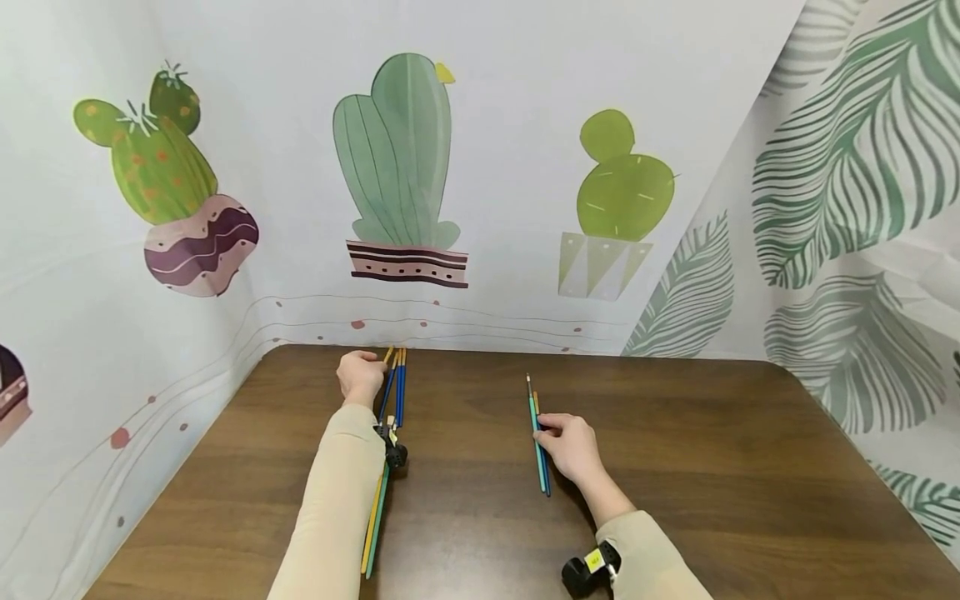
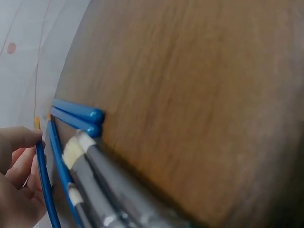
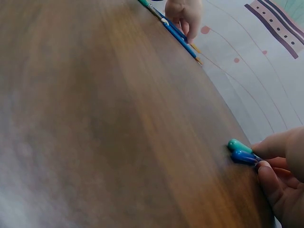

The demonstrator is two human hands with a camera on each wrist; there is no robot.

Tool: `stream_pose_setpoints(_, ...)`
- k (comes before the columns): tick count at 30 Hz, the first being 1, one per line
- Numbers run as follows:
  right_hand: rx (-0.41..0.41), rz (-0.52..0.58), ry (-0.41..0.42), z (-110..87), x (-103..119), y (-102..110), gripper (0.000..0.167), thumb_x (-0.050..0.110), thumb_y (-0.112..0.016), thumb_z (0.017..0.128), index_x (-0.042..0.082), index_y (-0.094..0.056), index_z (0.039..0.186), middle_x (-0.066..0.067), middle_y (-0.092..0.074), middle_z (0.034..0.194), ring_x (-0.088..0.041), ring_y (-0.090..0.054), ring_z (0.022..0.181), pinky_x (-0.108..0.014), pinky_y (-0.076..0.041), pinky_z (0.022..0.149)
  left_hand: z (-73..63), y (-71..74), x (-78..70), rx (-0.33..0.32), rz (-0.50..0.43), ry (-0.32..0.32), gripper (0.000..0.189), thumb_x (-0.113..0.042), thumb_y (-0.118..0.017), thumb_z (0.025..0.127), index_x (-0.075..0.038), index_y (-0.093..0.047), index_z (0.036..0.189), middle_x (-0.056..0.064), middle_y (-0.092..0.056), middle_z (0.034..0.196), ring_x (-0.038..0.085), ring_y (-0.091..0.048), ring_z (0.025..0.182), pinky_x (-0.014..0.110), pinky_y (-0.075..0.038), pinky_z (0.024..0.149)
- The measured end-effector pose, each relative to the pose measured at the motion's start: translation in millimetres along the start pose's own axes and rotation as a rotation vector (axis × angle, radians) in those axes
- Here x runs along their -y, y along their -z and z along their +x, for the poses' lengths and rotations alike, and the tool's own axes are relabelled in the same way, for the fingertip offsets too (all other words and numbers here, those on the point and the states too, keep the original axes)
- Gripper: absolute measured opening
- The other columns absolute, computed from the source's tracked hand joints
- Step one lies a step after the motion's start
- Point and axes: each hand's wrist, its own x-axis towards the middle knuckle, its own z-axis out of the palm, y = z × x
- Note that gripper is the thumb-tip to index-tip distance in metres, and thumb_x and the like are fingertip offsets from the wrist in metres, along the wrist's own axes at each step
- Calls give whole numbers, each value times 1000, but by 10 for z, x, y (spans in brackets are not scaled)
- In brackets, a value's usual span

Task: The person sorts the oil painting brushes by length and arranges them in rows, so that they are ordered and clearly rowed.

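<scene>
My left hand [image 1: 360,375] is at the table's back edge, pinching a blue paintbrush [image 2: 42,175] between thumb and fingers near its yellow-orange tip. Just right of it lie several more blue paintbrushes [image 1: 401,392], close together. Past the middle of the table, my right hand [image 1: 572,446] pinches a teal paintbrush [image 1: 533,408] and a blue paintbrush side by side. The rounded handle ends of that teal one and the blue paintbrush [image 3: 243,157] show beside the fingers in the right wrist view.
Under my left forearm lie a yellow-handled brush [image 1: 367,542] and a green-handled brush [image 1: 378,525], partly hidden by the sleeve. Pale bristle heads [image 2: 76,154] show close up in the left wrist view. A cactus-print cloth [image 1: 510,167] hangs behind the brown wooden table [image 1: 465,500].
</scene>
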Motion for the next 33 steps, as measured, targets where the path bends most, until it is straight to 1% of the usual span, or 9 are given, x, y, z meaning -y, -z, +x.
stream_pose_setpoints(6, 0, -1, 7, -4, -11, -5, 25, 8, -72, 78, 2, -72, 102, -8, -72, 83, -15, -64, 73, -27, -51, 64, 29, -59, 10, 9, -5, -19, 23, -13, -68, 81, -6, -68, 103, 20, -62, 114, 35, -56, 107, 44, -48, 90)
stream_pose_setpoints(12, 11, 7, -5, 2, -23, -12, 26, 10, -71, 79, 2, -72, 104, -13, -72, 95, -20, -66, 80, -31, -53, 67, 0, -84, -3, -8, -16, -36, 23, -13, -71, 79, -4, -69, 100, 22, -63, 112, 35, -55, 108, 42, -47, 94)
stream_pose_setpoints(14, 6, 5, -8, 8, -24, -11, 26, 10, -72, 79, 2, -72, 104, -14, -71, 98, -21, -66, 82, -32, -54, 69, -3, -88, -6, -9, -34, -39, 22, -12, -71, 79, -4, -69, 99, 21, -63, 112, 34, -54, 110, 42, -46, 94)
stream_pose_setpoints(18, 6, 9, -8, 21, -27, -1, 27, 10, -72, 79, 2, -72, 104, -13, -72, 94, -20, -66, 80, -31, -53, 68, -5, -88, -10, 6, -74, -44, 21, -11, -67, 82, -2, -69, 101, 21, -62, 114, 35, -51, 112, 42, -45, 96)
stream_pose_setpoints(21, 7, 10, -5, 29, -14, 4, 27, 10, -72, 79, 1, -72, 105, -12, -72, 92, -21, -66, 80, -32, -53, 68, -30, -51, 0, 14, -95, -43, 22, -12, -65, 84, -2, -69, 104, 21, -62, 116, 34, -51, 112, 42, -45, 95)
stream_pose_setpoints(24, 10, 1, -14, 27, -14, 7, 28, 12, -72, 79, 2, -72, 105, -13, -72, 95, -21, -66, 81, -33, -53, 69, -71, -25, 9, 25, -116, -41, 23, -12, -65, 85, -1, -69, 105, 21, -63, 111, 32, -57, 103, 40, -50, 87)
stream_pose_setpoints(27, 14, -5, -23, 24, -15, 12, 28, 12, -71, 79, 2, -72, 105, -12, -72, 93, -21, -67, 80, -32, -53, 69, -111, -9, 14, 36, -146, -37, 24, -11, -64, 86, 0, -69, 106, 21, -67, 102, 25, -64, 83, 31, -53, 70)
stream_pose_setpoints(30, 19, -1, -31, 24, -11, 18, 28, 12, -71, 79, 2, -72, 106, -10, -72, 89, -20, -66, 79, -32, -53, 67, -143, 6, 21, 51, -180, -33, 25, -11, -63, 86, 2, -68, 107, 19, -68, 95, 17, -64, 67, 23, -51, 56)
stream_pose_setpoints(33, 24, 1, -26, 22, 1, 21, 28, 12, -71, 79, 3, -72, 106, -9, -72, 87, -19, -66, 78, -31, -52, 67, -170, 27, 24, 59, -203, -28, 24, -10, -62, 86, 3, -68, 106, 18, -69, 90, 13, -62, 64, 18, -48, 52)
